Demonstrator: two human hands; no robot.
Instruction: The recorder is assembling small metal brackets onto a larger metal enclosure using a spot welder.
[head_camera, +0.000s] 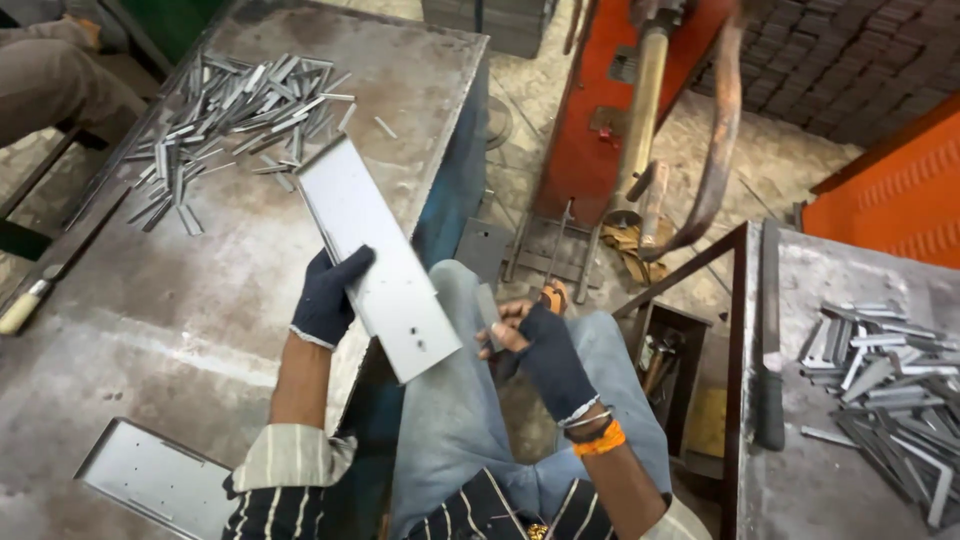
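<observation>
A long flat sheet-metal panel (375, 260), pale grey with small holes near its lower end and a folded edge along one side, slants from the table (150, 300) edge down over the lap. A small grey metal strip (488, 315) stands nearly upright beside it.

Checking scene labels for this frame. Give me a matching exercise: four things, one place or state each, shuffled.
Things:
1. long metal panel
2. small metal strip
3. pile of metal strips
4. second panel

Places:
A. lying flat at the near edge of the left table
B. heaped at the far end of the left table
C. gripped in the gloved left hand, tilted over the table edge
D. held in the right hand, above the lap

Pairs: 1-C, 2-D, 3-B, 4-A
</observation>
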